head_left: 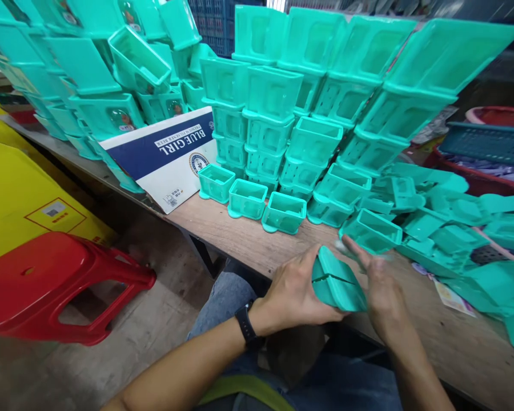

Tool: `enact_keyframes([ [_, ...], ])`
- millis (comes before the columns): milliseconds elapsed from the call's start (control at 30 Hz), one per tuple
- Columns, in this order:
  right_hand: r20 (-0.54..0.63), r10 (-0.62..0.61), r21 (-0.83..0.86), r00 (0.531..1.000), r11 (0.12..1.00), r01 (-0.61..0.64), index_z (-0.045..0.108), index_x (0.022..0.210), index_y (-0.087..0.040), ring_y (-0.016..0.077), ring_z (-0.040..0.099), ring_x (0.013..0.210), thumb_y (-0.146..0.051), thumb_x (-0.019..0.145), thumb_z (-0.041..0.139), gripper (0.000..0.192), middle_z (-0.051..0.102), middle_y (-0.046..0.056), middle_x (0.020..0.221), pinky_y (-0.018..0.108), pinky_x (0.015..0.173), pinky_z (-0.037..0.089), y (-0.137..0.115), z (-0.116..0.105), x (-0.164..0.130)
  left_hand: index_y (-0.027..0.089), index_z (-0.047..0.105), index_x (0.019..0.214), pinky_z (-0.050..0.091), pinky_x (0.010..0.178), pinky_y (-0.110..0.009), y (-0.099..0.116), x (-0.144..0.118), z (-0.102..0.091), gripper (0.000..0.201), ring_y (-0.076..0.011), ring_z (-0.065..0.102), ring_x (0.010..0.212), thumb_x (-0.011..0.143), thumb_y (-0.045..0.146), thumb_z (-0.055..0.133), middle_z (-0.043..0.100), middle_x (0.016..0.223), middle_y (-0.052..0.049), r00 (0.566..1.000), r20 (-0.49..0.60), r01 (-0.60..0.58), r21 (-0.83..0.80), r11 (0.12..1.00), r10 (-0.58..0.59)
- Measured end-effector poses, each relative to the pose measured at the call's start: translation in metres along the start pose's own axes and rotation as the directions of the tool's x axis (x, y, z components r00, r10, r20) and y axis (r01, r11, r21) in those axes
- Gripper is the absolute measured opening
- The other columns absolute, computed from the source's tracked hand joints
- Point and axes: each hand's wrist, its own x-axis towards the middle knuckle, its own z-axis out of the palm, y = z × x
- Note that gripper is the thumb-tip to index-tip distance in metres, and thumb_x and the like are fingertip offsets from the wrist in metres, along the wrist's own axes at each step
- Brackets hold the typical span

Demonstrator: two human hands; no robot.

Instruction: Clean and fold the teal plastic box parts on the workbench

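Note:
My left hand (293, 291) is closed around a turquoise plastic box (336, 279), tilted above the table's front edge. A narrow dark gap runs across the side facing me. Just right of that box is my right hand (381, 291), its index finger stretched forward. The other fingers are partly hidden, and a pale blurred smear lies by the fingertip. Beyond the finger stands an open turquoise box (370, 231); I cannot tell whether the finger touches it. Three small open boxes stand in a row farther left, the nearest (284, 213) beside taller stacks.
Stacks of turquoise boxes (278, 91) rise along the back of the wooden table (248, 245). Loose turquoise parts (449, 228) lie heaped at right. A white-and-blue carton panel (167, 154) leans at left. A red stool (64, 285) stands on the floor beside yellow material (29, 188).

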Motion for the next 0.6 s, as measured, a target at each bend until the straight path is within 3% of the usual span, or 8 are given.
enact_keyframes([
  [67, 0.016, -0.021, -0.031, 1.0, 0.999, 0.021, 0.071, 0.125, -0.026, 0.0357, 0.049, 0.139, -0.08, 0.096, 0.023, 0.078, 0.064, 0.01, 0.139, 0.064, 0.119, 0.033, 0.006, -0.002, 0.0, 0.026, 0.053, 0.129, 0.06, 0.088, -0.052, -0.001, -0.002, -0.001, 0.081, -0.0372, 0.071, 0.106, 0.059, 0.043, 0.09, 0.072, 0.114, -0.008, 0.999, -0.021, 0.025, -0.028, 0.999, -0.025],
  [167, 0.064, -0.124, -0.093, 0.99, 0.987, 0.129, 0.068, 0.129, -0.02, 0.0332, 0.055, 0.132, -0.071, 0.101, 0.02, 0.075, 0.065, 0.014, 0.137, 0.057, 0.113, 0.04, 0.008, 0.003, -0.005, 0.026, 0.051, 0.132, 0.06, 0.085, -0.048, -0.003, -0.003, -0.001, 0.086, -0.0354, 0.071, 0.103, 0.057, 0.04, 0.09, 0.073, 0.11, -0.006, 0.998, -0.031, 0.054, -0.028, 0.998, -0.055],
  [300, 0.009, -0.244, -0.199, 0.97, 0.95, 0.241, 0.067, 0.128, -0.016, 0.0307, 0.062, 0.123, -0.062, 0.105, 0.025, 0.067, 0.069, 0.014, 0.13, 0.048, 0.1, 0.049, 0.001, 0.013, -0.013, 0.024, 0.052, 0.133, 0.059, 0.084, -0.043, -0.005, -0.004, -0.001, 0.084, -0.0319, 0.071, 0.1, 0.057, 0.033, 0.087, 0.072, 0.114, -0.007, 0.999, -0.023, 0.026, -0.023, 0.999, -0.027],
  [467, -0.075, -0.193, -0.202, 0.978, 0.964, 0.175, 0.074, 0.116, -0.015, 0.031, 0.069, 0.111, -0.063, 0.104, 0.019, 0.074, 0.075, 0.014, 0.115, 0.046, 0.095, 0.054, -0.009, 0.017, -0.01, 0.022, 0.059, 0.125, 0.058, 0.08, -0.041, -0.003, -0.004, 0.002, 0.076, -0.0284, 0.07, 0.085, 0.055, 0.034, 0.085, 0.072, 0.098, -0.004, 0.994, -0.087, 0.064, -0.018, 0.998, -0.065],
  [600, -0.061, -0.103, -0.18, 0.993, 0.979, 0.091, 0.077, 0.112, -0.02, 0.035, 0.069, 0.111, -0.074, 0.099, 0.02, 0.08, 0.076, 0.013, 0.112, 0.05, 0.093, 0.056, -0.006, 0.013, -0.004, 0.022, 0.06, 0.123, 0.059, 0.078, -0.043, 0.001, -0.001, 0.006, 0.074, -0.0307, 0.071, 0.083, 0.055, 0.035, 0.085, 0.072, 0.091, -0.003, 0.985, -0.13, 0.118, 0.025, 0.993, -0.114],
])
